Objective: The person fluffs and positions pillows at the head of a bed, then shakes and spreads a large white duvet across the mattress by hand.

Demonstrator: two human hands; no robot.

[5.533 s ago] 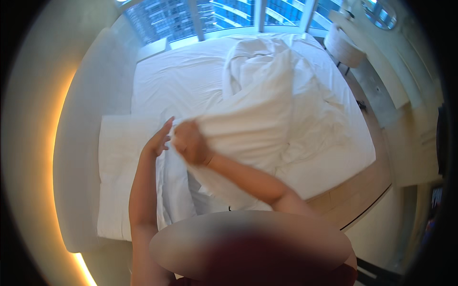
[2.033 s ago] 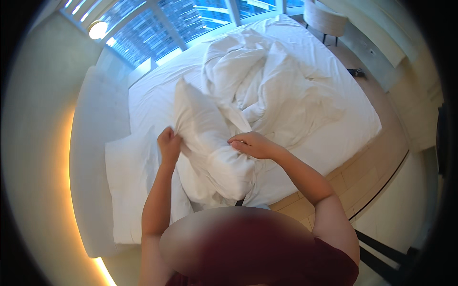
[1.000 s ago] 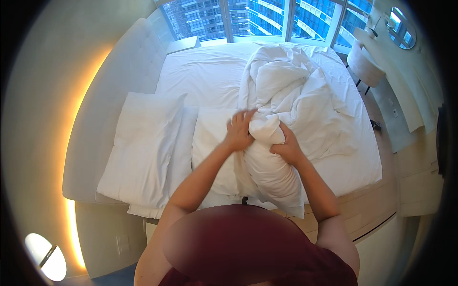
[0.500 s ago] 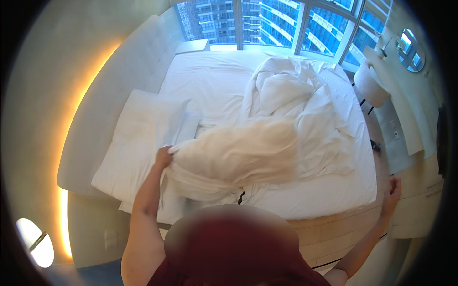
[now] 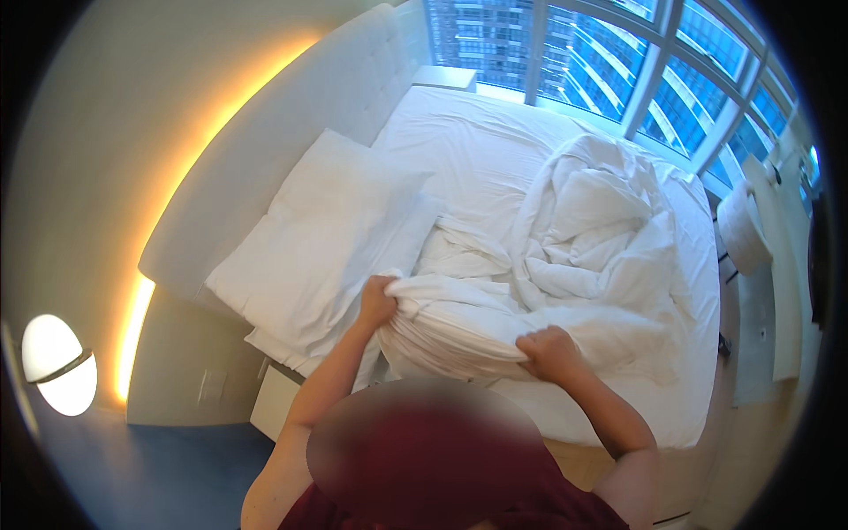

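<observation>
A rumpled white duvet point(image 5: 455, 320) stretches between my two hands over the near side of the bed. My left hand point(image 5: 379, 301) is closed round its gathered edge, close to the pillows. Farther right, my right hand point(image 5: 549, 353) grips the same duvet, fingers curled into a fist. Its bulk lies bunched in thick folds on the right half of the mattress. White pillows point(image 5: 322, 208), overlapping, rest against the headboard side, left of my left hand. Beneath all this is a creased white fitted sheet point(image 5: 468, 132).
A pale tufted headboard point(image 5: 291, 132) runs along the left, lit from behind. A round lamp point(image 5: 58, 364) glows at lower left, and a white nightstand point(image 5: 276, 402) stands by the near bed corner. Beyond the bed are large windows point(image 5: 592, 57); a white chair point(image 5: 744, 231) stands right.
My right hand has come in from the far right and closed on the duvet. The duvet, spread and blurred before, is now drawn together between both hands. My view has turned left.
</observation>
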